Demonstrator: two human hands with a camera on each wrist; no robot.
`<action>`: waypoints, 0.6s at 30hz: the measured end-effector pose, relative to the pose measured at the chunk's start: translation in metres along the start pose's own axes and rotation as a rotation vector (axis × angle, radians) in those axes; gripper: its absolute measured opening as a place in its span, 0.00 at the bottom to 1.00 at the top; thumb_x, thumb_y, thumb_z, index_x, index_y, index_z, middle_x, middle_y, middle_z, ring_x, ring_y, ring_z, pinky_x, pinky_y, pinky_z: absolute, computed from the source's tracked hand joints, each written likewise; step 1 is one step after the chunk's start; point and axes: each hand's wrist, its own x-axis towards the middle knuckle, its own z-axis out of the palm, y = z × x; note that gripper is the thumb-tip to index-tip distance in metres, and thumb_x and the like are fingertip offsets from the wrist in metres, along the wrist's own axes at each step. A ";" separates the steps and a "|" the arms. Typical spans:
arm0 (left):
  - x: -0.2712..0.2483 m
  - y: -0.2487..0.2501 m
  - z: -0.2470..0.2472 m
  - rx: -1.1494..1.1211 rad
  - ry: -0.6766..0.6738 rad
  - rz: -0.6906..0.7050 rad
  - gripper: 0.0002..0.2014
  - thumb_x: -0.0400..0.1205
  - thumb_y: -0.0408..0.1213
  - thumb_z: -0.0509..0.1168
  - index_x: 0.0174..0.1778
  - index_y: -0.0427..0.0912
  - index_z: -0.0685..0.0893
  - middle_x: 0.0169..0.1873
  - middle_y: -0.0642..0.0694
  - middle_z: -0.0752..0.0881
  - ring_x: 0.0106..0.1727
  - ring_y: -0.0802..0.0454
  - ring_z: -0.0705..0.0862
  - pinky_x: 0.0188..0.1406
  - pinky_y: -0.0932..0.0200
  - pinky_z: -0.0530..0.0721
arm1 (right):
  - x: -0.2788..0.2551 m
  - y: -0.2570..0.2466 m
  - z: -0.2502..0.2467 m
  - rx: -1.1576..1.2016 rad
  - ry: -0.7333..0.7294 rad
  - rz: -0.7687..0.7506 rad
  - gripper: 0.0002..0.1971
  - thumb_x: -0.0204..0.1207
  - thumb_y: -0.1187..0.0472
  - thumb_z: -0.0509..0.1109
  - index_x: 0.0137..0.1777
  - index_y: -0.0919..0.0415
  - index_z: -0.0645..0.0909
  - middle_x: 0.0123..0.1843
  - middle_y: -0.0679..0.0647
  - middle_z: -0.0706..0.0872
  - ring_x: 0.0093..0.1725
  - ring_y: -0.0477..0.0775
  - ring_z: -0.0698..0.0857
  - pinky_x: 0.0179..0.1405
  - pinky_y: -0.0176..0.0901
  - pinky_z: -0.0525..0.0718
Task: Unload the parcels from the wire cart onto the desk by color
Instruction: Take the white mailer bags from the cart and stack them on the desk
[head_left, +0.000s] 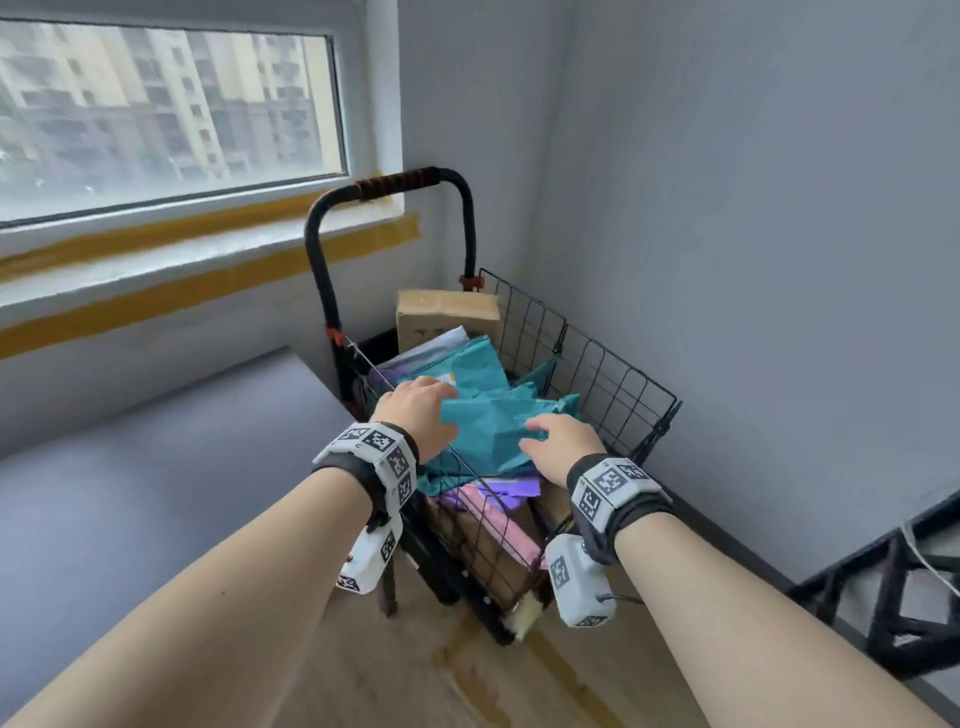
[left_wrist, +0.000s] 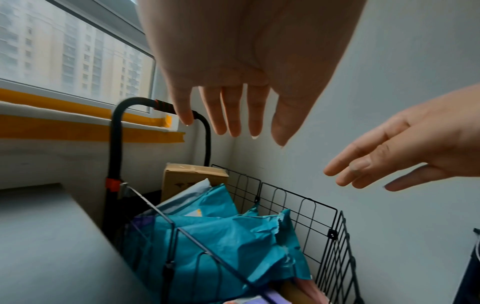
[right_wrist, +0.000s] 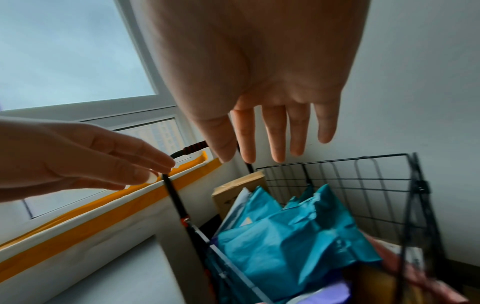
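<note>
A black wire cart (head_left: 613, 364) (left_wrist: 324, 226) (right_wrist: 363, 179) stands in the room's corner, full of parcels. Crumpled teal bags (head_left: 488, 410) (left_wrist: 228, 236) (right_wrist: 291, 240) lie on top. Behind them stand a brown cardboard box (head_left: 447, 312) (left_wrist: 187, 174) and a white envelope (head_left: 431, 345). Purple (head_left: 509, 488) and pink (head_left: 498, 525) parcels lie underneath. Both hands hover just above the teal bags with fingers straight. My left hand (head_left: 415, 410) (left_wrist: 233, 92) is over their left side, my right hand (head_left: 561, 441) (right_wrist: 272, 123) over their right. Neither holds anything.
The grey desk (head_left: 156, 467) (left_wrist: 52, 246) lies left of the cart, under the window sill with yellow tape (head_left: 208, 280). The cart's black handle (head_left: 389, 187) rises at the back. A black frame (head_left: 893, 587) stands at the right. Wood floor (head_left: 467, 675) lies below.
</note>
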 end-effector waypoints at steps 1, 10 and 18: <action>0.009 0.013 0.006 -0.002 -0.009 0.005 0.25 0.80 0.43 0.64 0.74 0.51 0.72 0.75 0.48 0.70 0.76 0.47 0.68 0.75 0.49 0.67 | 0.005 0.015 -0.008 -0.001 0.012 0.011 0.21 0.80 0.50 0.64 0.72 0.49 0.76 0.73 0.50 0.78 0.72 0.58 0.76 0.71 0.45 0.73; 0.070 0.053 0.040 0.013 -0.167 -0.065 0.23 0.81 0.44 0.63 0.73 0.50 0.73 0.73 0.48 0.72 0.74 0.47 0.70 0.72 0.47 0.71 | 0.067 0.072 -0.031 0.051 -0.007 0.039 0.15 0.79 0.54 0.65 0.64 0.51 0.83 0.65 0.53 0.84 0.65 0.58 0.81 0.63 0.40 0.76; 0.164 0.018 0.061 -0.041 -0.189 -0.177 0.24 0.80 0.45 0.64 0.73 0.51 0.72 0.73 0.47 0.72 0.73 0.45 0.72 0.71 0.47 0.72 | 0.172 0.052 -0.035 0.095 -0.041 -0.008 0.12 0.77 0.61 0.65 0.55 0.52 0.86 0.58 0.52 0.88 0.58 0.55 0.84 0.57 0.38 0.79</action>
